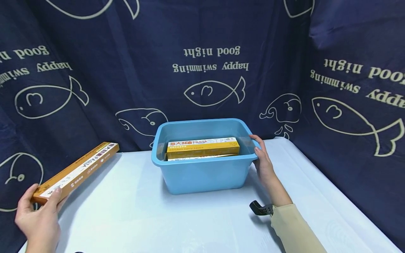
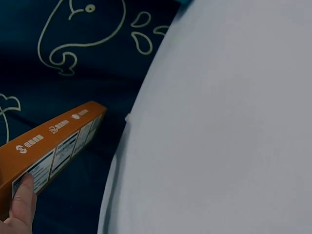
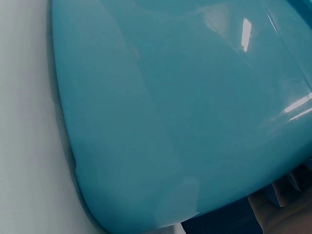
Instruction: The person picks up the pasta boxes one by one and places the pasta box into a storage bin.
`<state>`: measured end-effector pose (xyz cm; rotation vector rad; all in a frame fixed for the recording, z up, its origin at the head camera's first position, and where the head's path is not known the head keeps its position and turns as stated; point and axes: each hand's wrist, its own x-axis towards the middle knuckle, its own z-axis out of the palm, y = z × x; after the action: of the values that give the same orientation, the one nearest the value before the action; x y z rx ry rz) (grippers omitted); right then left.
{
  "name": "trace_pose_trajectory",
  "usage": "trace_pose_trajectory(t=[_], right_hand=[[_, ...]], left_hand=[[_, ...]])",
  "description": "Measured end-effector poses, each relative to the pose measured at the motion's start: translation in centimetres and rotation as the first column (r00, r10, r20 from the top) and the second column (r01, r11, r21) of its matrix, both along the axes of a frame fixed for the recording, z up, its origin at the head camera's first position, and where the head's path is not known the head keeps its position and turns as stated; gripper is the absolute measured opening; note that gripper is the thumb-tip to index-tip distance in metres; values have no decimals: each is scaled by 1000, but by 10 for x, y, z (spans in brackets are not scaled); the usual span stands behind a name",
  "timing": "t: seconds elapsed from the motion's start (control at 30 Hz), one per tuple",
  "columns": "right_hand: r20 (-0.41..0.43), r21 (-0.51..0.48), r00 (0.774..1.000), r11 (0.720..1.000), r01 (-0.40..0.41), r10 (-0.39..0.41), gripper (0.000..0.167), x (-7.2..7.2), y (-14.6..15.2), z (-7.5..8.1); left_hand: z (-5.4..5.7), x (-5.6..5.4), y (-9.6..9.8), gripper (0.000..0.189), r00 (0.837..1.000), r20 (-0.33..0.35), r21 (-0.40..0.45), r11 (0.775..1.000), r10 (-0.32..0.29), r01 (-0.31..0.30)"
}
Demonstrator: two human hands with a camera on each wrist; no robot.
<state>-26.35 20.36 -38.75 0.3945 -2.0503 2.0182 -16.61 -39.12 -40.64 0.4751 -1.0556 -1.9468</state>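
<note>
My left hand (image 1: 41,221) grips the near end of a long orange pasta box (image 1: 77,170), thumb on one side and fingers on the other. In the left wrist view the box (image 2: 53,141) shows its orange side and a labelled face, with a finger (image 2: 23,200) pressed along it. A blue plastic tub (image 1: 202,175) stands on the table, and my right hand (image 1: 265,165) holds its right rim. Inside the tub lies a yellow pasta box (image 1: 202,150) marked chicken curry sauce, above another box mostly hidden. The right wrist view is filled by the tub's outer wall (image 3: 170,112), fingers (image 3: 285,209) at its edge.
A white-covered table (image 1: 133,218) spreads under the tub. Dark blue curtains (image 1: 145,70) with fish drawings hang behind and on both sides. A black strap with a protruding piece (image 1: 262,208) sits at my right wrist, by a beige sleeve (image 1: 294,228).
</note>
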Motion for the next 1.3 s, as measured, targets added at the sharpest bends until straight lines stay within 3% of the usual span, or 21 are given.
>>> trace_pose_trajectory(t=[0.23, 0.47, 0.6, 0.87, 1.1, 1.3], right_hand=[[5, 3, 1000, 1000, 9, -9, 56, 0, -1, -1], [9, -11, 1000, 1000, 3, -3, 56, 0, 0, -1], [7, -14, 1000, 1000, 7, -6, 56, 0, -1, -1], [8, -15, 1000, 1000, 3, -3, 57, 0, -1, -1], [5, -9, 1000, 1000, 9, -9, 57, 0, -1, 0], [8, -4, 1000, 1000, 8, -8, 57, 0, -2, 0]], left_hand=[[14, 1, 10, 73, 999, -34, 5, 1000, -14, 14], [26, -1, 25, 71, 985, -154, 6, 997, -73, 75], [32, -2, 34, 70, 979, -181, -6, 996, -94, 94], [46, -4, 46, 70, 980, -159, -7, 992, -123, 123], [51, -7, 55, 68, 975, -157, 18, 986, -160, 165], [55, -6, 60, 67, 977, -153, 11, 989, -146, 150]])
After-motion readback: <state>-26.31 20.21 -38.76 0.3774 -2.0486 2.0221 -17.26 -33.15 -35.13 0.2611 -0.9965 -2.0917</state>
